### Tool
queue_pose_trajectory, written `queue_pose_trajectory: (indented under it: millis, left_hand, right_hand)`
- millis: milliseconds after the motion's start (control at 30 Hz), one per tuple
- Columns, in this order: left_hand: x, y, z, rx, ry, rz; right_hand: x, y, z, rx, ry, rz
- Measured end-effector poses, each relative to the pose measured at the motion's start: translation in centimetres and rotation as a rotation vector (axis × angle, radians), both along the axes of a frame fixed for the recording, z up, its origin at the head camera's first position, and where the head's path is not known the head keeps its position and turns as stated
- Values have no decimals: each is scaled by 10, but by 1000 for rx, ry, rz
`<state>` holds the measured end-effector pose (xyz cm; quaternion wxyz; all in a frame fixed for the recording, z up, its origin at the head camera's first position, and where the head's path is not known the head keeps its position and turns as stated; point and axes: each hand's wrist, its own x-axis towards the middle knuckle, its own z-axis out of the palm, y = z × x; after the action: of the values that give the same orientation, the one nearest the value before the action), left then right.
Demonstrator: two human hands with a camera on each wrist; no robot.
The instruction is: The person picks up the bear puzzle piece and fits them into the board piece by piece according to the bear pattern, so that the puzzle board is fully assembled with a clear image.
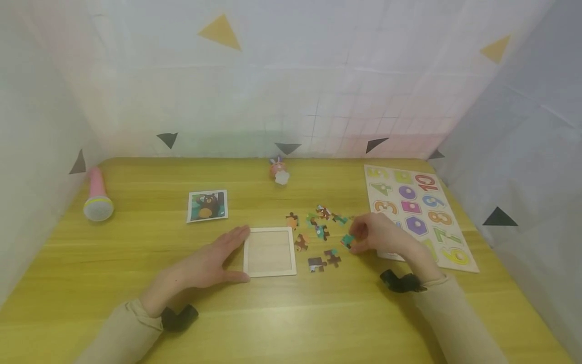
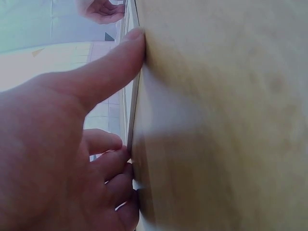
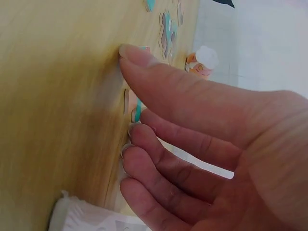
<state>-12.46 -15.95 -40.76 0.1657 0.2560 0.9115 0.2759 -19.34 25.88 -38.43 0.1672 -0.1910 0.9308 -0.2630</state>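
My left hand (image 1: 200,264) lies at the left side of a small square wooden puzzle tray (image 1: 293,253). Its thumb and fingertips touch the tray's left edge near the two corners, with the fingers fairly straight. The right hand (image 1: 383,235) is low over the table, thumb and fingers spread about a teal puzzle piece (image 1: 347,240). In the right wrist view, a gap shows between the thumb and this piece (image 3: 136,106), which lies close to the index fingertip. Several other jigsaw pieces (image 1: 322,231) are scattered between the tray and the right hand.
A bear picture card (image 1: 208,206) lies beyond the left hand. At the far left is a pink toy microphone (image 1: 97,197). Near the back wall stands a small bunny figure (image 1: 279,171). Beside the right hand lies a number and shape board (image 1: 438,242).
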Motion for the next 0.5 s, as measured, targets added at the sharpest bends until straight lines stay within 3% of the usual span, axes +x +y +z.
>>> queue_pose_trajectory:
  millis: [500]
  left_hand:
    - [0, 0, -1, 0, 9, -5]
  right_hand:
    - [2, -3, 2, -12, -13, 12]
